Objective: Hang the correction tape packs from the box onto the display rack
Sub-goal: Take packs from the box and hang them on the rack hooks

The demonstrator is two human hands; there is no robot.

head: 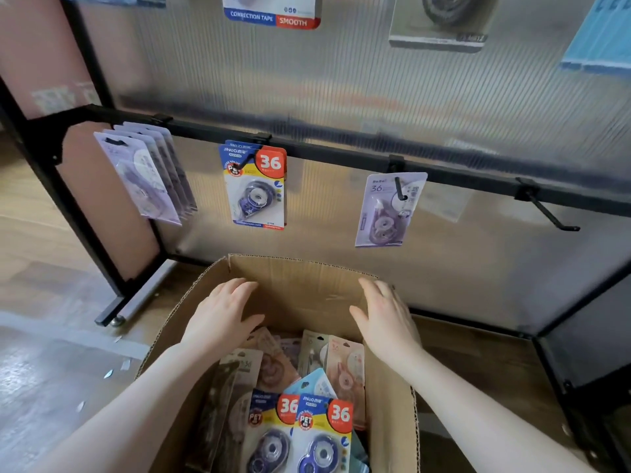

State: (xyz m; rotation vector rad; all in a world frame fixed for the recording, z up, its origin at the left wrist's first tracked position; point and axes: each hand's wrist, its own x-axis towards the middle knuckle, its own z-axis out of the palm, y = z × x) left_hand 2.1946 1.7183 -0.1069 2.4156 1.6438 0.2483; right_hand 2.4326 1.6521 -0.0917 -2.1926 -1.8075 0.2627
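Wood floor [51, 233] | box [300, 288] by rack [341, 150] | left hand [222, 312], right hand [386, 319]: grip released

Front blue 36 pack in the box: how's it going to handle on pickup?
The front blue 36 pack is a flat card with a clear blister, so probably light and fairly stiff, bending a little at the corners. The glossy blister may be slippery; pinching the card edge looks safer. It leans on other packs in the box, so neighbours may shift. Both hands are open, holding nothing.

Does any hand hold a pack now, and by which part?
No. The left hand and right hand are open above the box.
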